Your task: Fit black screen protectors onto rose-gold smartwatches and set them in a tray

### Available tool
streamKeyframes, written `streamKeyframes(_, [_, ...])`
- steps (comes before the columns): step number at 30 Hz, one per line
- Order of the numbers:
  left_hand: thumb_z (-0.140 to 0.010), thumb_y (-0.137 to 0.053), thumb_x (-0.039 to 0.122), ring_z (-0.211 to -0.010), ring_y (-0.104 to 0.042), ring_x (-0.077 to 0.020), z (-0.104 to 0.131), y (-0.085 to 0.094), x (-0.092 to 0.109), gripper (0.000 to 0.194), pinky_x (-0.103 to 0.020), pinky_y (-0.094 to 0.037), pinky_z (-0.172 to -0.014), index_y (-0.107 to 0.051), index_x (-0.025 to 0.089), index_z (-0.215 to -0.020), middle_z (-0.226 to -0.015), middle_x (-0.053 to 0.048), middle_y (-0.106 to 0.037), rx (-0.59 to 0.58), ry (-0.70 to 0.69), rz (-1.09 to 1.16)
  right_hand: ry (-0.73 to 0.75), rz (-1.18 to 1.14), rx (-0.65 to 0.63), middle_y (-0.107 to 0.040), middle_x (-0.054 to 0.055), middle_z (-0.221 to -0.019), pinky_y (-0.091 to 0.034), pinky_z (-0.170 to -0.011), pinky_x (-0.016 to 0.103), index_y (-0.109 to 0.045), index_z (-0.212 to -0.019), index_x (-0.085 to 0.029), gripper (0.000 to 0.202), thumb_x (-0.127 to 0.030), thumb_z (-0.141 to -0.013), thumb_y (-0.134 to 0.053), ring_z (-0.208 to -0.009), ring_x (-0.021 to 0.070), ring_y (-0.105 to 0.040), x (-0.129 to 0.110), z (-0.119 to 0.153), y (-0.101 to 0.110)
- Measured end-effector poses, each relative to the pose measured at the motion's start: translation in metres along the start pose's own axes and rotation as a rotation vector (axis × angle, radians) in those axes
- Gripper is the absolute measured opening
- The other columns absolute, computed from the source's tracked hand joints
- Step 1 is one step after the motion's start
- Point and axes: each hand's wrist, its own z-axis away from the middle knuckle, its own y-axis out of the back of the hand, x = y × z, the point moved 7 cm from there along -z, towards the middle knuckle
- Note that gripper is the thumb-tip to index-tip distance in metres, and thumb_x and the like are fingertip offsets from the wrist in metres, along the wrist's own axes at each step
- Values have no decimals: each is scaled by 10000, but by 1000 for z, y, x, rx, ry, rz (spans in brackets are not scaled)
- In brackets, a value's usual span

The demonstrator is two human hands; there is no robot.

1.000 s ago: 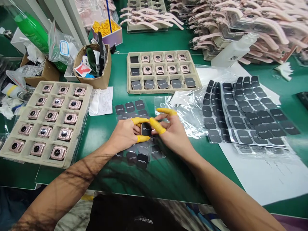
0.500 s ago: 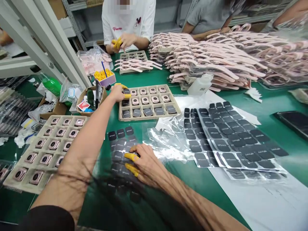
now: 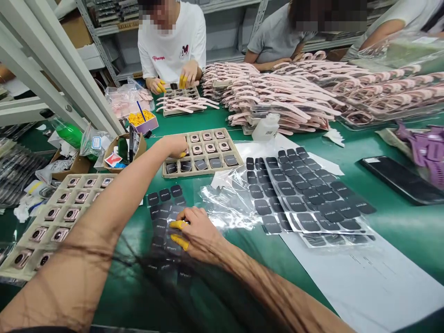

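My left hand [image 3: 176, 147] reaches over the left column of a beige tray [image 3: 204, 171], its fingers bent down into a compartment. One yellow finger cot shows; what the fingertips hold is hidden. Pink watch cases [image 3: 210, 148] fill the tray's upper rows, and black square stickers or pads [image 3: 215, 163] lie in its front row. Nearer to me, my right hand [image 3: 199, 233] rests on a clear sheet of black square stickers [image 3: 160, 211]. Its two fingers in yellow cots are apart and touch the sheet, with the other fingers bent.
Another tray of watch cases [image 3: 39, 233] lies at left. Stacked sticker sheets [image 3: 294, 203] and a black phone [image 3: 404, 179] are at right. Behind stand a white bottle [image 3: 266, 127], piled pink straps [image 3: 270, 95] and a box of yellow finger cots [image 3: 147, 122]. Co-workers sit opposite.
My left hand has shifted down from the tray's back left corner into its left column, and the dark piece by its fingers is hidden. My right hand stays on the sheet. The view has turned right.
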Motion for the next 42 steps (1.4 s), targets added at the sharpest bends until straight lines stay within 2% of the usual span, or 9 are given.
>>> streamKeyframes(4, [-880,-670,132,-1241,-629,-345,34,-1,11,154,-398,-444,-1078,-757,90,-1000,-1117,-215,-748,179,36,106,-106,-256,77,-742,13,-1013,-614,-723,407,-741,-1125,-391,197,-277,-999,-641,-879,206,-687,2,-1,11])
streamKeyframes(9, [-1090,-451,305,-1086,-709,-233,132,-33,39,331,-376,-562,-974,-677,133,-1260,-1180,-161,-748,381,113,366,-292,-375,505,-652,68,-1063,-634,-790,416,-655,-1272,-333,289,-231,-1005,-609,-922,226,-675,36,8,54])
streamKeyframes(12, [-927,-751,510,-902,-752,-195,193,-83,57,390,-342,-620,-860,-750,153,-1082,-1037,-99,-781,171,90,1203,-159,-396,442,-625,107,-1216,-636,-871,447,-643,-1316,-305,351,-196,-984,-615,-1035,239,-665,47,5,61])
streamKeyframes(16, [-578,-1004,549,-763,-731,-156,238,-119,65,555,-281,-612,-759,-795,155,-909,-883,-60,-775,-114,180,1567,14,-490,206,-672,92,-1246,-616,-854,412,-722,-1102,-292,173,-199,-979,-642,-1013,205,-663,38,0,51])
streamKeyframes(22, [-619,-980,583,-668,-666,-94,233,-120,50,662,-220,-559,-650,-731,156,-1059,-852,-13,-724,76,173,1682,-525,-780,148,-687,26,-846,-517,-619,329,-692,-953,-242,295,-529,-988,-637,-662,156,-592,67,9,37])
streamKeyframes(25, [-667,-980,488,-640,-669,-108,233,-122,46,676,-247,-560,-620,-645,176,-1165,-865,7,-694,189,178,1660,-760,-331,8,-653,43,-804,-473,-610,340,-703,-869,-221,304,-520,-923,-710,-676,186,-568,99,23,35])
streamKeyframes(28, [-633,-1005,314,-718,-673,-95,233,-124,46,651,-260,-583,-718,-647,169,-1157,-987,-21,-704,208,144,1687,-662,125,19,-657,122,-958,-509,-681,394,-739,-951,-196,265,-450,-958,-661,-877,279,-615,106,22,44])
streamKeyframes(32, [-645,-968,197,-700,-662,-83,231,-129,46,708,-257,-575,-751,-656,189,-1281,-932,-2,-700,174,117,1707,-313,22,206,-628,168,-1191,-593,-863,486,-660,-1324,-203,393,-441,-1020,-589,-1079,317,-637,66,12,41])
streamKeyframes(42, [-914,-675,194,-681,-577,-81,240,-115,43,395,-243,-510,-701,-706,201,-1308,-1130,-50,-725,395,80,996,-272,-66,-99,-636,169,-1224,-563,-969,585,-583,-1433,-209,588,-557,-967,-668,-1127,361,-591,54,13,8])
